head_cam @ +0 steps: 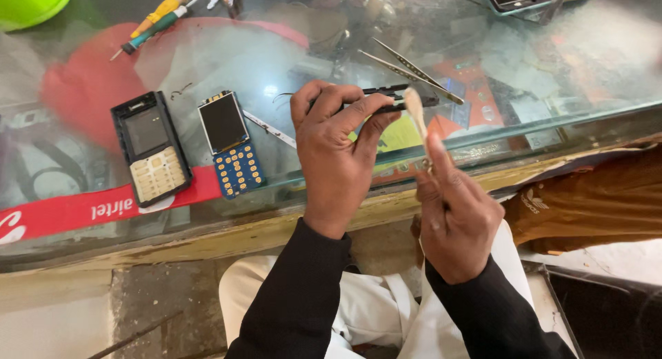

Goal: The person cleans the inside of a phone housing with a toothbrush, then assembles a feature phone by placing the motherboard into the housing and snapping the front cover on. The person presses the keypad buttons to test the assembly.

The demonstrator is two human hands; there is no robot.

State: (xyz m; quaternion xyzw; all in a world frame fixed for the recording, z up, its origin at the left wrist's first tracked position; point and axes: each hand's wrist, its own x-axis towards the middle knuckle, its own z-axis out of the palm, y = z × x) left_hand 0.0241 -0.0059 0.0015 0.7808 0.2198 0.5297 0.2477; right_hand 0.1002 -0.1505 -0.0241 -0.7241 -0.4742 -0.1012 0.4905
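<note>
Two hands work above the glass counter [552, 76]: left hand [334, 152] fingers clamped on a black phone frame [396, 93], right hand [455, 221] fingers pinching a small brush [416, 111] against it.

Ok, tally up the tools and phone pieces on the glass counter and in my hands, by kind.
Phone front housing with keypad: 1
Phone circuit board with screen: 1
Black phone frame, in left hand: 1
Small brush, in right hand: 1
Tweezers: 1
Screwdrivers: 2
Total: 7
</note>
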